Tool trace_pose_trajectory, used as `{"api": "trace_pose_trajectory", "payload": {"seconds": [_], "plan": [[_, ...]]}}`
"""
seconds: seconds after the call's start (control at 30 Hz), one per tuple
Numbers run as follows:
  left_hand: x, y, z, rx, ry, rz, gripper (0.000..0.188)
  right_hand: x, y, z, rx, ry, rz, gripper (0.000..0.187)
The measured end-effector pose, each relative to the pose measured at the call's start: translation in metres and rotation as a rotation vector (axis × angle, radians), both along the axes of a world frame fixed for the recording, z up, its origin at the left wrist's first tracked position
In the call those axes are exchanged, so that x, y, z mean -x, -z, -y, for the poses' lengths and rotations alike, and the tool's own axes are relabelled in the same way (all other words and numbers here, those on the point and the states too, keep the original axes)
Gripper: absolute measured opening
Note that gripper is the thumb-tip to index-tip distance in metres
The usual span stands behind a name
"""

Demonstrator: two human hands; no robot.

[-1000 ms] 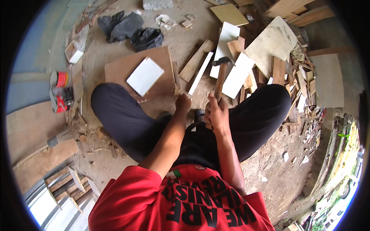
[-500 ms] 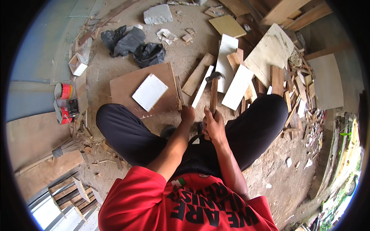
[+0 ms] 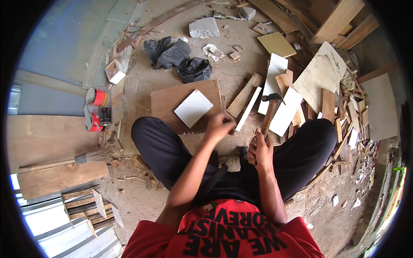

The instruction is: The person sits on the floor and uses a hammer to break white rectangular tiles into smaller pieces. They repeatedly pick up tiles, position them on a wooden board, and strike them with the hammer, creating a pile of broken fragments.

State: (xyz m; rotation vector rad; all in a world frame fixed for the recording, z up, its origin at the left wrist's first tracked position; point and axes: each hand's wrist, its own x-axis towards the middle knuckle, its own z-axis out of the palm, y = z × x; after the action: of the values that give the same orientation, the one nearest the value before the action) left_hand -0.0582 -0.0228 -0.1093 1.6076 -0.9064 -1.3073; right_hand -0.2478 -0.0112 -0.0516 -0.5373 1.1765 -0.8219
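My right hand [image 3: 261,148] is wrapped round the wooden handle of a claw hammer [image 3: 269,115], whose dark metal head points away from me above my right knee. Slightly blurred, my left hand [image 3: 220,127] is closed with curled fingers in front of me; whatever it may pinch is too small or hidden. Close by lies a narrow white strip of board [image 3: 248,109]. Beyond that hand a brown wooden board [image 3: 162,105] rests on the ground, with a white square panel [image 3: 193,108] on top of it.
Black plastic bags [image 3: 172,56] and a concrete chunk [image 3: 204,28] lie farther off. Scrap boards, including a large pale sheet [image 3: 320,77], heap up at the right. Left stand red cans [image 3: 94,123], a small white box [image 3: 115,72] and a broom [image 3: 86,157].
The view has shifted, so the scene sits farther right. My left hand has risen off the brown board's near edge area. The hammer now tilts to the right, its head turned sideways.
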Motion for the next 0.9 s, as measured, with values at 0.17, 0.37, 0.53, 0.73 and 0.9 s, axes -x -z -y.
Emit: {"api": "trace_pose_trajectory", "payload": {"seconds": [0.17, 0.37, 0.53, 0.73, 0.9], "plan": [[-0.083, -0.076, 0.061, 0.2, -0.14, -0.288, 0.014, -0.003, -0.009, -0.001, -0.018, -0.023, 0.015, 0.03], [-0.194, -0.045, 0.127, 0.221, -0.361, 0.764, 0.037, -0.012, -0.01, -0.011, 0.0, -0.139, 0.063, 0.031], [-0.163, 0.024, 0.074, 0.067, -0.157, 0.945, 0.064, -0.009, -0.016, -0.012, -0.023, -0.163, 0.017, 0.032], [-0.123, 0.063, 0.018, 0.13, -0.125, 1.088, 0.084, -0.016, -0.007, -0.012, -0.081, -0.262, 0.033, 0.031], [-0.111, 0.037, 0.017, 0.09, -0.225, 0.879, 0.071, -0.021, -0.004, -0.01, -0.111, -0.287, 0.023, 0.031]]}}
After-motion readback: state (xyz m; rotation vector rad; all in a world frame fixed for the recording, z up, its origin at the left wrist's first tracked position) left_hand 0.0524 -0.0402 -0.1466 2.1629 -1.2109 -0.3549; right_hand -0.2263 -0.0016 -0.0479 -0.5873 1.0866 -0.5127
